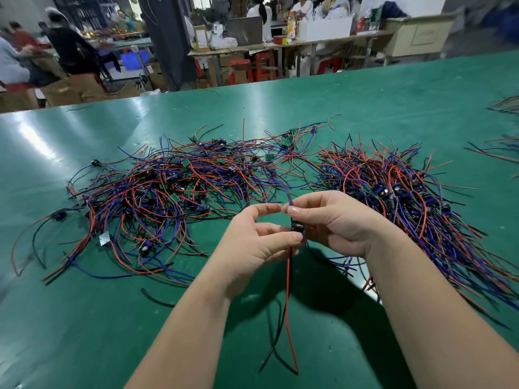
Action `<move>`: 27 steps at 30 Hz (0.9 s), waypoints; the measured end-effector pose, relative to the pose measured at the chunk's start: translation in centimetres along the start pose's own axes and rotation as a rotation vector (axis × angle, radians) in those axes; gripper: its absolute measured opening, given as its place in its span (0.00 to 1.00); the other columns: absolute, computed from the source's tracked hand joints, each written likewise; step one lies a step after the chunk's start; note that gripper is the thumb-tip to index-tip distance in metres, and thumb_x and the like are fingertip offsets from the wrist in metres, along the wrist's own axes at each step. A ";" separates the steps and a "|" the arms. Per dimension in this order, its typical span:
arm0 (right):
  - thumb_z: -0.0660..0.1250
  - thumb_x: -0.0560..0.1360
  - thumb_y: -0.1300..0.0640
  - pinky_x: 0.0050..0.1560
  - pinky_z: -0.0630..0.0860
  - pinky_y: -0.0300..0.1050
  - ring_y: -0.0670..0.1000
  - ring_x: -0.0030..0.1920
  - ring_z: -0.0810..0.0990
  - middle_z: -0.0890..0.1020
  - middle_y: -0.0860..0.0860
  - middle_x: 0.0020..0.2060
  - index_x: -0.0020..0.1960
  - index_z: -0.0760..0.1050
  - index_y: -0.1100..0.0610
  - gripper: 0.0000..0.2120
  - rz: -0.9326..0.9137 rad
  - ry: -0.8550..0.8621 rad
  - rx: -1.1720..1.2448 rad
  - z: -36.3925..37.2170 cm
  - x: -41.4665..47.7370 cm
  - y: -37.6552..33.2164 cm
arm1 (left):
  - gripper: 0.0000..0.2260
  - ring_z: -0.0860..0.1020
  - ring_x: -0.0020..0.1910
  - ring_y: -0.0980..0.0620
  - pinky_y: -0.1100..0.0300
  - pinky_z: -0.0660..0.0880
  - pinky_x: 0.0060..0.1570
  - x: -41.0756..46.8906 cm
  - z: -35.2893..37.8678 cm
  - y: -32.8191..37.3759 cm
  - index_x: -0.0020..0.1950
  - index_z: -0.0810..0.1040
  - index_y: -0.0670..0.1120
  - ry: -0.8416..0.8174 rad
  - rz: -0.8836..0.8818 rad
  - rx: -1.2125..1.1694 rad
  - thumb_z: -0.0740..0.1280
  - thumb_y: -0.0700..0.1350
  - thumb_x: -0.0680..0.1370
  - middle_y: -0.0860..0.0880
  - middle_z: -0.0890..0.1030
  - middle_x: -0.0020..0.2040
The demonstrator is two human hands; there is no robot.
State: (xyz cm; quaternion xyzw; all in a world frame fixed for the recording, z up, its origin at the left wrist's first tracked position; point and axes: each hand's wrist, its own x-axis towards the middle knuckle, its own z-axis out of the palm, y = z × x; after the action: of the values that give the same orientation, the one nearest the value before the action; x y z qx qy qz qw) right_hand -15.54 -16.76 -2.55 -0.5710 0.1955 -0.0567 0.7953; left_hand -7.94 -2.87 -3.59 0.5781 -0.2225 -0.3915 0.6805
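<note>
**Small part pinched above the table**

A red wire (287, 290) and a black wire (276, 327) hang down over the green table (84, 318). Above them, the left hand (252, 245) and the right hand (342, 226) both pinch a small black part (297, 227), and a blue wire (288, 193) rises from it. Beyond lie a left heap (168, 186) and a right heap (393, 186) of wires.

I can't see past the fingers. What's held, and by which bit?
A small wired module, pinched at its black body by the left hand and right hand; its red wire dangles.
</note>
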 end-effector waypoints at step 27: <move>0.70 0.73 0.57 0.53 0.73 0.43 0.54 0.49 0.81 0.83 0.56 0.48 0.45 0.84 0.62 0.08 -0.452 0.702 -1.224 -2.3 1.5 0.8 | 0.06 0.82 0.42 0.57 0.63 0.76 0.47 1.6 -2.0 -1.2 0.46 0.81 0.49 0.291 0.295 0.511 0.73 0.40 0.72 0.52 0.85 0.43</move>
State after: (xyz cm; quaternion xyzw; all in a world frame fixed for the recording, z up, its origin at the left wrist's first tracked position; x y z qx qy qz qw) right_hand -15.14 -18.98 -4.31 -0.8869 0.3128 -0.2791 0.1943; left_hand -5.80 -2.97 -5.41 0.7415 -0.2952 -0.1334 0.5876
